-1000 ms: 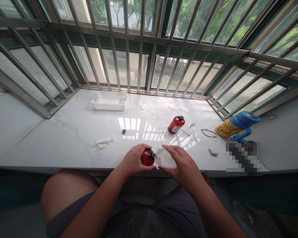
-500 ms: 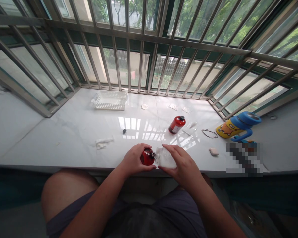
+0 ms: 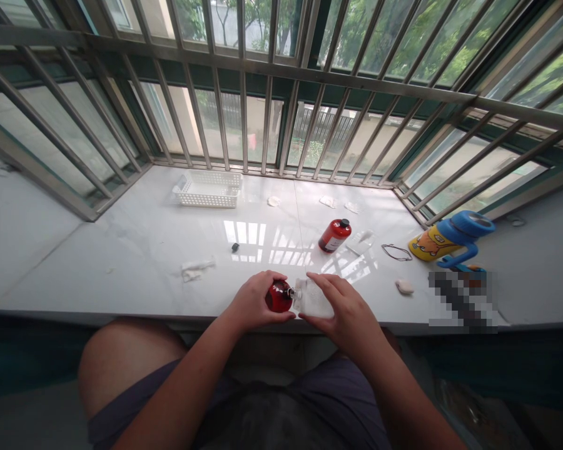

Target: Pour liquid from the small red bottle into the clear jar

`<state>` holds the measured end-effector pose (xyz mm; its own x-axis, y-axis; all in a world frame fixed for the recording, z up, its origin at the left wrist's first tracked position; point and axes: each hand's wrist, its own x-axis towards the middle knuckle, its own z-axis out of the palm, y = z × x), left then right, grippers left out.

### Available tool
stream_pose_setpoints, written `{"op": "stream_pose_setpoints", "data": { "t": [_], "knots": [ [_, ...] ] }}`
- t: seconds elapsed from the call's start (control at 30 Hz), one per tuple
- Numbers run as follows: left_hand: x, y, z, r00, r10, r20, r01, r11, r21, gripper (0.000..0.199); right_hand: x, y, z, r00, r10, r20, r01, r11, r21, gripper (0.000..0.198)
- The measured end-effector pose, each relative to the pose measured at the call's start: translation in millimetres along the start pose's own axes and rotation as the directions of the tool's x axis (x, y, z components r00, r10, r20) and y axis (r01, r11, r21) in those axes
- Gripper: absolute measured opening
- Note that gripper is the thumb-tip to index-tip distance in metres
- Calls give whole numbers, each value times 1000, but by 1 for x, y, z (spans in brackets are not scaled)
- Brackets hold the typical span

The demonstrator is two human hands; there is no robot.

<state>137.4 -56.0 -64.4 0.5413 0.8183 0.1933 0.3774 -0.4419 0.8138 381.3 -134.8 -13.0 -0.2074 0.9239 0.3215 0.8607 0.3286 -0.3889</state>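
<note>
My left hand [image 3: 256,301] is wrapped around a red bottle [image 3: 278,297], which is tilted so that its clear neck points right. My right hand [image 3: 344,306] grips a clear bottle [image 3: 312,299] lying on its side, its mouth facing left. The two openings meet between my hands, close to the front edge of the white ledge [image 3: 141,262]. Whether liquid passes between them I cannot make out. A small black cap [image 3: 235,247] lies beyond my left hand. Past my right hand stands a second red bottle [image 3: 334,236] with a black cap and a pale label.
A white perforated basket [image 3: 209,189] sits at the back left. Crumpled tissue [image 3: 197,269] lies at left. To the right are a cord loop [image 3: 396,252], a pinkish lump [image 3: 404,287] and a blue-yellow flask [image 3: 443,237]. Metal bars [image 3: 272,125] line the window.
</note>
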Motion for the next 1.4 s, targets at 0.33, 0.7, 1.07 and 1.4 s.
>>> {"op": "stream_pose_setpoints", "data": {
  "t": [0.33,0.7,1.07,1.4],
  "knots": [
    [0,2,0,1000,7,-6,-7,1000,3,71,-1,0,-1,1000,0,3,0,1000,11,73],
    [0,1,1,1000,0,-4,0,1000,6,71,-1,0,0,1000,13,12,-13,1000,23,73],
    [-1,-1,0,1000,6,-23,-6,1000,-1,70,-1,-1,1,1000,16,8,-16,999,36,72],
    [-1,1,1,1000,15,-18,-14,1000,13,70,-3,0,1,1000,20,13,-21,999,41,71]
  ]
}}
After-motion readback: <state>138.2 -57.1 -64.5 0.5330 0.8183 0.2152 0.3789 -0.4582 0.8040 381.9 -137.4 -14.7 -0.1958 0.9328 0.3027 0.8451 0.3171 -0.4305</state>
